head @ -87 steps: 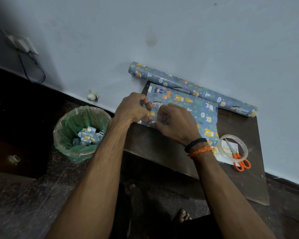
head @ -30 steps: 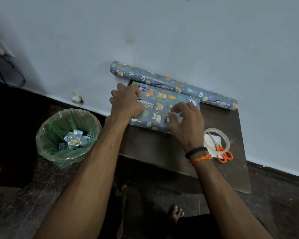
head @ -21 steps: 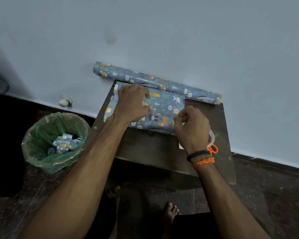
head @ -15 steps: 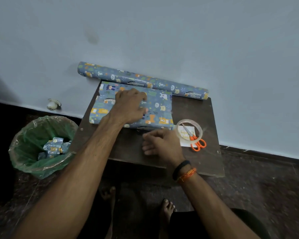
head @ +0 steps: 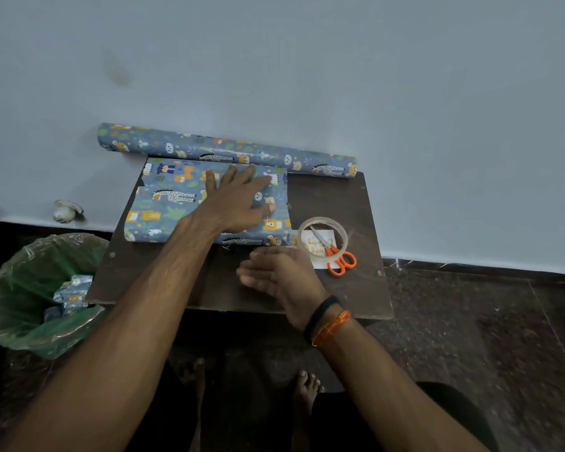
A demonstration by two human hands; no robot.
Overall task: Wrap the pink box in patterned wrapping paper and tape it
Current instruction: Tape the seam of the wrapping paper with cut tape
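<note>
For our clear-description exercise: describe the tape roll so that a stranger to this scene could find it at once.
Start at the dark table against the pale wall. On its right side, just right of the wrapped parcel, lies the tape roll. It is a clear ring, lying over a white card and orange-handled scissors.

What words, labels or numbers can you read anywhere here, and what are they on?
White card under the tape roll and orange scissors: gold cursive writing, too blurred to read.
Wrapping paper on the box and the paper roll: animal pictures only, no text that I can make out.
Nothing else shows writing.
</note>
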